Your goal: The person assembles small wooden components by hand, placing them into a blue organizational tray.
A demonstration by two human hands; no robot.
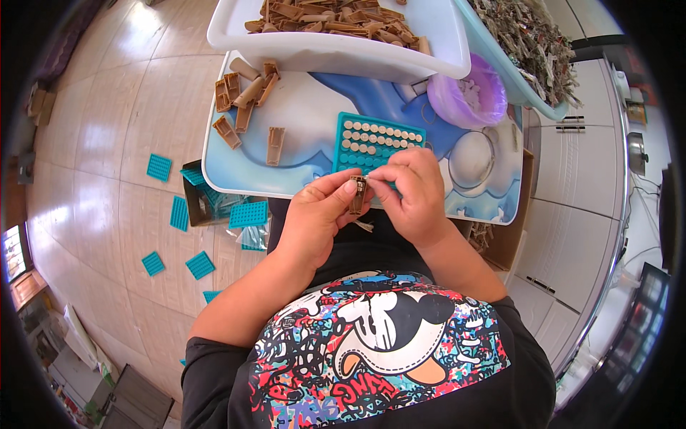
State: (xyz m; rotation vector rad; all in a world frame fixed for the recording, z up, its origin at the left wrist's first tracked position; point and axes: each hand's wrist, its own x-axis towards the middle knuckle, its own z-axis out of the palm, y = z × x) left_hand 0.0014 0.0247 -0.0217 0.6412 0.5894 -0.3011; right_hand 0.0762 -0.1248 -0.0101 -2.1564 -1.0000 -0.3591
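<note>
My left hand (319, 209) grips a small brown plastic part (357, 203), a tapered open shell with dark and light bits inside its upper end. Beside it, the thumb and forefinger of my right hand (416, 196) are pinched together at the part's upper end. Whatever they hold is too small to make out. Just beyond both hands lies a teal tray (346, 163) with rows of round pale discs (382, 130); its nearer rows show teal. One more brown shell (275, 146) lies to the left of the tray.
A white tub (343, 56) of brown parts stands at the table's far side. A purple-lined bowl (489, 86) and a light-blue bin (532, 96) of shredded scraps sit right. Several brown shells (246, 93) are heaped left. Teal trays (200, 264) lie on the floor near a box (202, 214).
</note>
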